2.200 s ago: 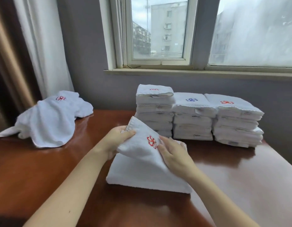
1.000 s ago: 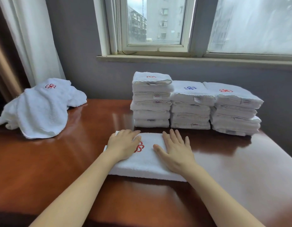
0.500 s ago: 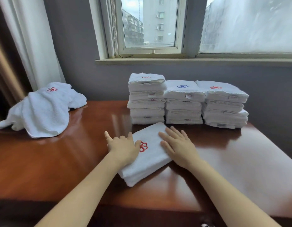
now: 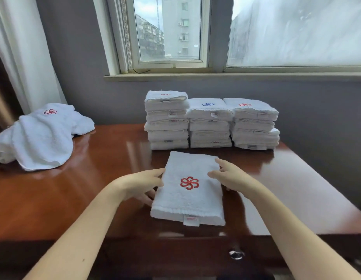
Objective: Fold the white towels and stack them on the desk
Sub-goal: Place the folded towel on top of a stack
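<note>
Fingertips of the left hand (image 4: 139,184) out of sight under the folded towel (image 4: 190,201); tag (image 4: 191,220) lettering illegible.
</note>
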Available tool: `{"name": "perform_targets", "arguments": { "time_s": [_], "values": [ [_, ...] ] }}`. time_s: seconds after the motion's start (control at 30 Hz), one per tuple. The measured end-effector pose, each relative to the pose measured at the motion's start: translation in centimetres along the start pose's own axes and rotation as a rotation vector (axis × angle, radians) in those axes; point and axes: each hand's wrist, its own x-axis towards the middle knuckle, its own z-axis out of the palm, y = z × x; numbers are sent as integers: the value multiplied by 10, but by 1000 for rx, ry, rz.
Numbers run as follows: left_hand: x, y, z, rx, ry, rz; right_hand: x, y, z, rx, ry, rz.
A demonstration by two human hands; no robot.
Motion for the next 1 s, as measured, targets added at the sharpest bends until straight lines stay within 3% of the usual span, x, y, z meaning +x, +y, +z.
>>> {"name": "perform_targets", "arguments": {
  "time_s": [0.13, 0.27, 0.5, 0.77, 1.0],
  "values": [
    [3, -12, -2, -197, -82, 71, -13, -2, -3, 313, -91, 92],
    [6, -18, -4, -334, -183, 127, -21, 2, -7, 450, -173, 100],
    [6, -20, 2, -317, -69, 124, -29, 5, -9, 449, -269, 37],
    [1, -22, 6, -293, -48, 261, -41, 7, -19, 401, -369, -60],
    [-3, -11, 5, -254, 106, 483, -44, 10, -23, 443, -238, -277]
  ]
}}
